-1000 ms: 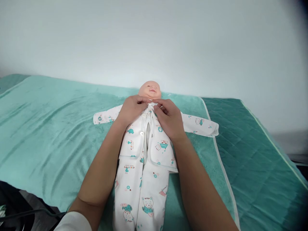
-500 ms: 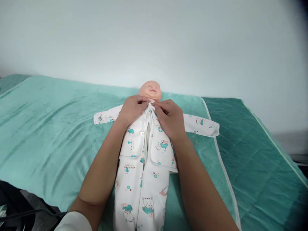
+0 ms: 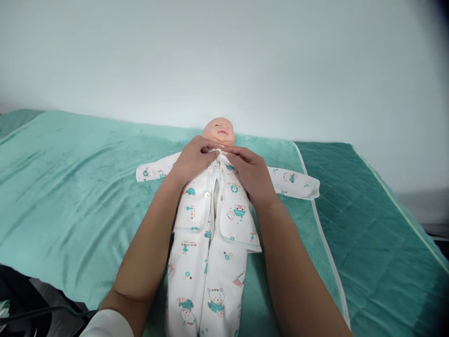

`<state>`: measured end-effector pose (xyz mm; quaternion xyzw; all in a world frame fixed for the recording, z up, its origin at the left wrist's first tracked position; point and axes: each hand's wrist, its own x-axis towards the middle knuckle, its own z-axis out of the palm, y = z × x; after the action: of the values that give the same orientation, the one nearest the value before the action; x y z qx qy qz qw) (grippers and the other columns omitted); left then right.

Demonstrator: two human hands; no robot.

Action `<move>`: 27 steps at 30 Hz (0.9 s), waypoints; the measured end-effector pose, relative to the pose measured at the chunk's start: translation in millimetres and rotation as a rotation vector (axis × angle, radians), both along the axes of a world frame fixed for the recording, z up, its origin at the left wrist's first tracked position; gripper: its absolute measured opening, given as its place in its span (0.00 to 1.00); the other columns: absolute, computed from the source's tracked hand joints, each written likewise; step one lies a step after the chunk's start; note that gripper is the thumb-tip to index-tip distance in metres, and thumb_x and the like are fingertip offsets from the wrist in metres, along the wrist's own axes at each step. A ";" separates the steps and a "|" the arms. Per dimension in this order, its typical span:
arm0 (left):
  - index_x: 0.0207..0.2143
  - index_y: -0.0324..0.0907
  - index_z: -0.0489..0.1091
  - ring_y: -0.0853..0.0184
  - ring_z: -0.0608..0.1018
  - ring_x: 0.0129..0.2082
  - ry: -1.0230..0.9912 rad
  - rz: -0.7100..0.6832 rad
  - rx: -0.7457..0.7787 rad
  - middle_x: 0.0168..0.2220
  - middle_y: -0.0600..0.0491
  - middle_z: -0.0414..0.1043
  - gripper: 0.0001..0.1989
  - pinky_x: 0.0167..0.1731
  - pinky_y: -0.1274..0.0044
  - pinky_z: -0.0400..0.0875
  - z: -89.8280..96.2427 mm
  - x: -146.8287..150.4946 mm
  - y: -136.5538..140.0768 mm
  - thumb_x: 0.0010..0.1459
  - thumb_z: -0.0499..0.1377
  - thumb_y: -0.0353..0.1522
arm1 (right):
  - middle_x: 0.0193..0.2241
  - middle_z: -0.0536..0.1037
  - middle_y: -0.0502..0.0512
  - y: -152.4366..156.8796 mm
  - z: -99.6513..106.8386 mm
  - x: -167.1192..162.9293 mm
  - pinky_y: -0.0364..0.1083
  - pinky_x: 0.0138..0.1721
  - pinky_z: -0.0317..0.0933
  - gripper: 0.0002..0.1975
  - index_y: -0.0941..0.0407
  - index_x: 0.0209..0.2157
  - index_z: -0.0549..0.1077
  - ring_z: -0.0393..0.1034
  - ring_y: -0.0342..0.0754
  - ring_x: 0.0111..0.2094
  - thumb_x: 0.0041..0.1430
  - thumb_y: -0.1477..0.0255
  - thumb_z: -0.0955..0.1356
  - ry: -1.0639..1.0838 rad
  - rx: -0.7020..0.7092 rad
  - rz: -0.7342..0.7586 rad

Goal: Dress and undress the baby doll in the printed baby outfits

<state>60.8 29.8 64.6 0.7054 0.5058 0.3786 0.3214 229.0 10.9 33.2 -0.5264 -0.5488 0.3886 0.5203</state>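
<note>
A baby doll (image 3: 220,131) lies on its back, dressed in a white printed jacket (image 3: 239,224) and matching trousers (image 3: 224,281). Both sleeves stretch out to the sides. At the neck, my left hand (image 3: 198,159) pinches the jacket's front edge near the collar. From the other side my right hand (image 3: 250,171) also has thumb and fingers closed on the collar edge, its fingertips close to the left ones. Lower down, the jacket front hangs apart, with a button (image 3: 207,194) visible on the left edge. The top fastening is mostly covered by my fingers.
Under the doll spreads a light green blanket (image 3: 87,201) with a pale border. A darker green quilted cover (image 3: 379,224) shows at the right. Behind stands a white wall (image 3: 224,56). A black cable (image 3: 45,310) and dark items are at lower left.
My right hand has shifted slightly, its fingers flatter over the collar, and the right jacket panel shows a little more. My left fingers have stretched slightly inward. The doll stays in place.
</note>
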 end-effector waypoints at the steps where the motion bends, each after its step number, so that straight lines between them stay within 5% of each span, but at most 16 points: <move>1: 0.43 0.45 0.80 0.66 0.76 0.45 -0.001 -0.012 -0.004 0.49 0.51 0.75 0.11 0.51 0.74 0.69 0.2 -0.5 0.1 0.59 0.60 0.32 | 0.39 0.81 0.52 0.5 -0.7 0.1 0.50 0.45 0.65 0.11 0.52 0.40 0.81 0.72 0.48 0.39 0.56 0.66 0.70 0.037 -0.010 -0.016; 8: 0.41 0.46 0.81 0.64 0.76 0.49 -0.033 -0.028 -0.014 0.49 0.51 0.76 0.13 0.54 0.72 0.68 -0.4 0.6 0.9 0.61 0.56 0.29 | 0.35 0.82 0.51 1.8 -4.3 -3.8 0.49 0.44 0.66 0.08 0.54 0.34 0.79 0.74 0.48 0.38 0.58 0.67 0.68 -0.024 0.059 -0.103; 27: 0.36 0.41 0.77 0.66 0.78 0.42 -0.158 0.100 0.033 0.42 0.51 0.80 0.10 0.50 0.73 0.69 -8.4 2.4 6.4 0.58 0.55 0.26 | 0.40 0.75 0.54 -6.0 2.0 1.0 0.53 0.48 0.65 0.13 0.51 0.45 0.80 0.70 0.48 0.39 0.63 0.67 0.67 -0.323 0.174 0.008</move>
<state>63.2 36.3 56.2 0.6523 0.5072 0.4569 0.3294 230.0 4.9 35.2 -0.5327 -0.6589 0.2520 0.4675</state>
